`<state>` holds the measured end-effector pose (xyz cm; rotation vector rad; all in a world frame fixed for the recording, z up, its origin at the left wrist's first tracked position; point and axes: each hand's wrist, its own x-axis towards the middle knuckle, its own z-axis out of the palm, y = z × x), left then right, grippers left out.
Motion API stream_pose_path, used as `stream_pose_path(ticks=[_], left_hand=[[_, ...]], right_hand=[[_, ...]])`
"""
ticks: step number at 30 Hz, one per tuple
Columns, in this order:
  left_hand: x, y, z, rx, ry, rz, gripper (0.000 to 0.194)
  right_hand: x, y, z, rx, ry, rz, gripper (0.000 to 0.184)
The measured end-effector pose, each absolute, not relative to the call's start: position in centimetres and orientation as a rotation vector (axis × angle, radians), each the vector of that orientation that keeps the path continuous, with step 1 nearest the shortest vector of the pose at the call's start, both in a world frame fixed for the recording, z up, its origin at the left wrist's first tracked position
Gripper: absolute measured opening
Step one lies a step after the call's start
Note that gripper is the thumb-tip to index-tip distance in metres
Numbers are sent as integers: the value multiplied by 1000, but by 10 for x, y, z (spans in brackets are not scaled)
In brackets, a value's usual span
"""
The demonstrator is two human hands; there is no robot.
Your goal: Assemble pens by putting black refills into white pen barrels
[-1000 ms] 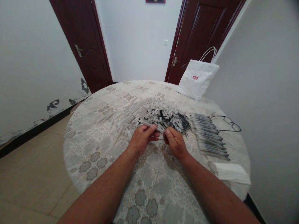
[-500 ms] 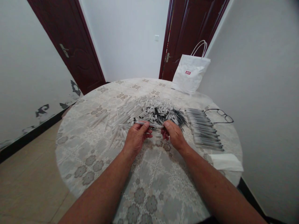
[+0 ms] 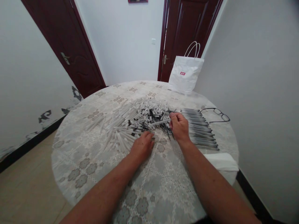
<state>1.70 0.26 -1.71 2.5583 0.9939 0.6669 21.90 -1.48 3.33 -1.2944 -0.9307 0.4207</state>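
In my right hand is a pen with a translucent barrel, pinched between thumb and fingers and pointing left over the pile. My left hand rests low at the pile's near edge. Its fingers are bent together beside dark, thin refills, and what they hold, if anything, is hidden. Clear pen barrels lie heaped to the left of the hands. White and black caps are mixed into the heap's right part. Just right of my right hand, a row of assembled-looking pens lies side by side.
A round table has a flowered lace cloth. Eyeglasses lie beyond the pen row, and a folded white paper is at the right edge. A white paper bag stands at the back. A wall borders the right side.
My hands have moved apart. The right one carried the pen rightward and slightly away from me; the left let go of it and went down to the pile's near edge.
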Motion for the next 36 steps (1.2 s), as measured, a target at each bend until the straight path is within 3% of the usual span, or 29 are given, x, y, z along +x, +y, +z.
stream_pose_path(ticks=[5,10,16,26,36], left_hand=[[27,-3,-13,2688,1178,357,22],[23,-5,-10,2632,1199,310,21],[14,-2,-12,2363,1096,649,18],[7,21,5,963,733,1080,35],[6,19,5,833,661,1064,30]], right_hand=[[221,-13,31,-1234,-925,525,32],[218,-15,35,-1226,-979,581,34],[214,-17,35,-1176,-889,579,34],[205,-18,29,-1150,-820,562,38],[197,-18,26,-1158,-827,544,39]])
